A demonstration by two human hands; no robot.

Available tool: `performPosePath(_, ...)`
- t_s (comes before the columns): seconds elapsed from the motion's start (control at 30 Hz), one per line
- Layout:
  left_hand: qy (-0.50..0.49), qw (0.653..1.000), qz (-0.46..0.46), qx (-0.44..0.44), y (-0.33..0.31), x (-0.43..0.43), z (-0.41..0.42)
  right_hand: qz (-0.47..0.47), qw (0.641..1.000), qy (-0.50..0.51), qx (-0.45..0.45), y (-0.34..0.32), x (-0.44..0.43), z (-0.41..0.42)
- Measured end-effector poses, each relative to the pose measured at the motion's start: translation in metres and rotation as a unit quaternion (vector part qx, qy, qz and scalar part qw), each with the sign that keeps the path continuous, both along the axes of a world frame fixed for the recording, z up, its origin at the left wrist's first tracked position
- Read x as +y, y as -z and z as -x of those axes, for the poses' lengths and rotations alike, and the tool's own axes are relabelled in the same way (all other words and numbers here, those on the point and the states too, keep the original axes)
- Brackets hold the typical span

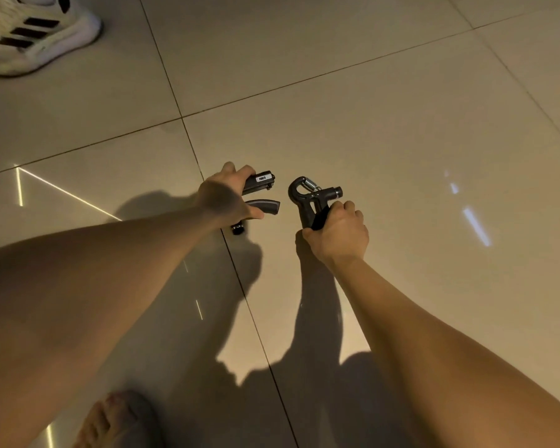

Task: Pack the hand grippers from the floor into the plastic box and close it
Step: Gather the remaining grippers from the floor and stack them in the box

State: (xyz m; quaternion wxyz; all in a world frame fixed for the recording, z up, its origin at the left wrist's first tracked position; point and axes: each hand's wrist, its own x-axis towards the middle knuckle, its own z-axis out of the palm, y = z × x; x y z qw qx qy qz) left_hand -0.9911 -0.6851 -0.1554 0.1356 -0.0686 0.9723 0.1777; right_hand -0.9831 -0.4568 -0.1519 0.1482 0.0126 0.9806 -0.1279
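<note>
Looking down at a pale tiled floor point(385, 118), what do we hold? (first voice)

One dark gripper each. Our left grip point(226, 198) curls round the left gripper point(262, 182), whose two handles poke out sideways, spread apart, with a knob showing below the palm. Our right grip point(337, 236) wraps round both handles of the right gripper point(305, 211), spring end pointing away from us. Both sit low over the floor, and we cannot tell whether they touch it. (second voice)

And the box? (first voice)

Not in view, so we judge nothing is packed yet. (second voice)

What could go wrong? (first voice)

The left hold looks the weaker one. With the handles spread, the tool could twist, slip out and knock the tile. Squeezing the right one hard might pinch skin between its handles. Turning to find the box with both grips full, we might bump the shoe point(29, 37) at far left, or drop one near our bare foot point(110, 421). A full grip also cannot lift a lid. (second voice)
</note>
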Motion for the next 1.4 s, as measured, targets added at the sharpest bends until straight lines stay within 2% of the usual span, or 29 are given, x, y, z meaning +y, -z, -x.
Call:
performPosePath(0.2,0.037,0.999,0.008,0.027,-0.035,0.021,-0.025,0.074,0.995,0.062,-0.02,-0.024,0.03,-0.031)
performPosePath(0.33,0.049,0.997,-0.027,0.053,-0.066,0.055,-0.05,0.148,0.982,0.114,-0.007,-0.043,0.058,-0.069)
performPosePath(0.47,0.05,0.995,-0.069,0.06,-0.092,0.102,-0.094,0.178,0.976,0.124,0.028,-0.072,0.102,-0.126)
performPosePath(0.7,0.124,0.982,-0.096,0.11,-0.168,0.177,-0.182,0.107,0.971,0.142,0.157,-0.136,0.195,-0.233)
performPosePath(1.03,0.199,0.958,-0.085,0.19,-0.335,0.271,-0.33,0.069,0.941,0.164,0.288,-0.299,0.285,-0.371)
performPosePath(1.2,0.243,0.943,-0.1,0.205,-0.378,0.305,-0.411,0.056,0.955,0.149,0.252,-0.361,0.317,-0.456)
performPosePath(1.4,0.305,0.922,-0.153,0.183,-0.393,0.353,-0.502,0.063,0.959,0.155,0.229,-0.399,0.349,-0.588)
